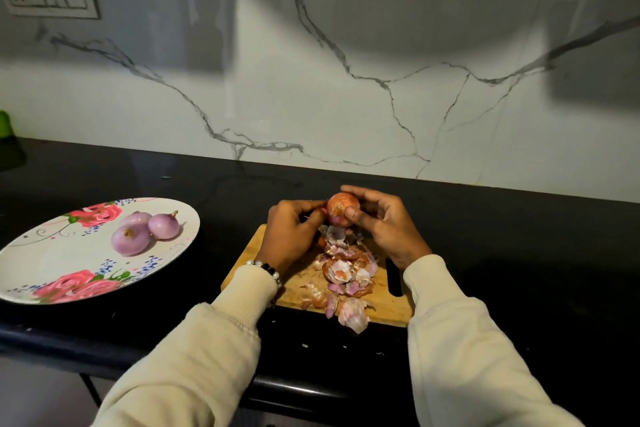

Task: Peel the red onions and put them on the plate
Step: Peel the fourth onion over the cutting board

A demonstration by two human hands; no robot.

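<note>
Above the board (pixel 263 246), an onion (pixel 341 213) was gripped by both the left hand (pixel 294 232) and right hand (pixel 384 222); peeled onions (pixel 145 232) lay on a plate (pixel 52 253) left of the board.

Wooden cutting board (pixel 263 246), glossy black counter (pixel 485 236), polished marble wall (pixel 311 80), papery onion skins (pixel 346 270)

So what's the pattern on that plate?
White plate with pink roses, green leaves and small blue dots, seen in the head view.
</note>
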